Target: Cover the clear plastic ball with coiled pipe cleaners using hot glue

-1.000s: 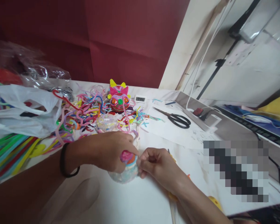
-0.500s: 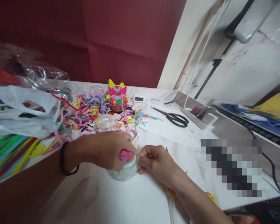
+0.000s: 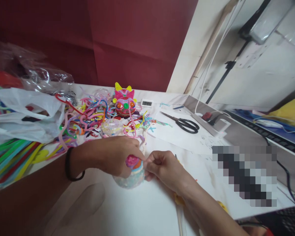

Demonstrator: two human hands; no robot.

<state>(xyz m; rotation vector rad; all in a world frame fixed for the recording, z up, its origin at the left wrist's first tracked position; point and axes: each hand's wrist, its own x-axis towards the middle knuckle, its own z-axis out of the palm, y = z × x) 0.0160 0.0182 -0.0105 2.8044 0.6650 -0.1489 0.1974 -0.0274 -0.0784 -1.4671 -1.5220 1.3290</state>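
A rounded, pale blue craft ball (image 3: 129,181) with pink and orange coiled pipe-cleaner pieces rests on the white table top. My left hand (image 3: 118,155) is closed over its upper left side, index finger stretched across to the right edge. At that same edge my right hand (image 3: 162,167) pinches with thumb and forefinger. A pale fuzzy pipe cleaner (image 3: 144,142) rises from between the two hands and appears to be in the right hand's pinch, though the fingertips hide its end. Just behind stands a pink pipe-cleaner animal head (image 3: 125,103) with yellow horns and orange eyes.
Tangled pipe cleaners (image 3: 88,114) and a white plastic bag (image 3: 27,113) fill the left side. Black-handled scissors (image 3: 186,124) lie at right, near a small digital clock (image 3: 147,103). A power strip (image 3: 208,119) runs along the right ledge. Yellow-handled pliers (image 3: 179,199) are partly under my right forearm.
The view has shifted very slightly. Both hands keep nearly the same hold at the ball's right edge.
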